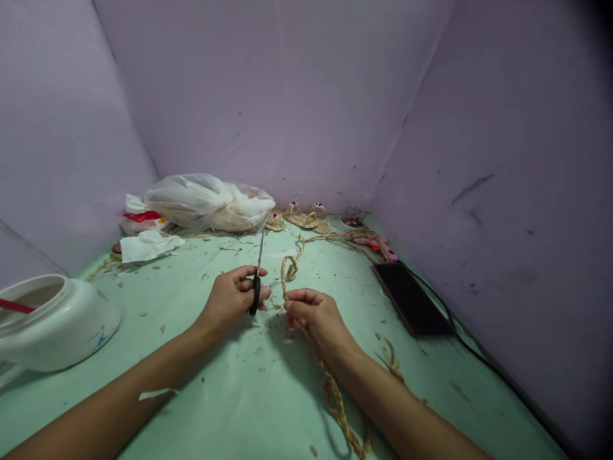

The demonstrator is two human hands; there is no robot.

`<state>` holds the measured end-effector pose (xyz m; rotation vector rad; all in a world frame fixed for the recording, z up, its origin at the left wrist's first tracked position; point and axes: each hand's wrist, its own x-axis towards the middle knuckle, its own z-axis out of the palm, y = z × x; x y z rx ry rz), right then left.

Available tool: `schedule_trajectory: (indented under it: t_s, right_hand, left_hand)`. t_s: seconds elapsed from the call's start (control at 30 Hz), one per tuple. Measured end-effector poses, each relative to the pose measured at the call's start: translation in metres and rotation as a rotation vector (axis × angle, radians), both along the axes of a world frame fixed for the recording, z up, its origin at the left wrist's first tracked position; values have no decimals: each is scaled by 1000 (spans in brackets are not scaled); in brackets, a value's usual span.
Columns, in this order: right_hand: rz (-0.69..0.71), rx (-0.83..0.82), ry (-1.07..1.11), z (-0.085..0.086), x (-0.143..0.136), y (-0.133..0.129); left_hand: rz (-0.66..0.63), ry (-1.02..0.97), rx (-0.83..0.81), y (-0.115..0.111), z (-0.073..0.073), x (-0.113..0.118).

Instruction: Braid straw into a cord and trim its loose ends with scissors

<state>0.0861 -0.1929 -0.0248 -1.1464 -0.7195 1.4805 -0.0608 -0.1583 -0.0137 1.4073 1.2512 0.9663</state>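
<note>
Black-handled scissors (257, 295) are in my left hand (232, 295), their blades pointing up and away. My right hand (318, 319) pinches a braided straw cord (288, 268) between thumb and fingers, just right of the scissors. A small loop of the cord stands above the pinch. From there, one stretch runs back toward the far right of the table, and more braid (339, 409) trails below my right wrist toward the near edge. The scissors and the cord are apart.
Small woven straw pieces with red beads (306, 219) stand by the back wall, beside a white plastic bag (211, 201). A pink glue gun (378, 246) and a phone (412, 300) with a black cable lie right. A white pot (52, 322) stands left. Straw scraps litter the green tabletop.
</note>
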Motion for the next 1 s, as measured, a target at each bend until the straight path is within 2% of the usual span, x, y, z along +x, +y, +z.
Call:
schedule_trajectory:
  t_s: [0.17,0.4,0.5,0.63,0.73,0.83,0.93,1.0]
  right_hand:
    - [166,23,-44,-2,-9,-7]
    - [239,19,-155,-17,-9,1]
    - [287,53,-123,-19,-6,5]
    - [206,129,147,-5,5,11]
    - [102,103,332,5,16,16]
    - [-9,136,349,5,27,22]
    - [-31,145,317,6,37,32]
    - [-58,115,321,13,42,41]
  left_hand:
    - [-19,-220,-98,-11,3,8]
    - [-33,-203,-108,-13,-2,10]
    - [-35,-213,-93,-14,-5,11]
    - [-71,-211,-37,-16,-14,14]
    - [-83,-161,-39,-16,-24,15]
    - [-99,-60,-9,-15,-33,15]
    - [-158,56,88,-17,-36,15]
    - [-167,114,133,-18,-35,15]
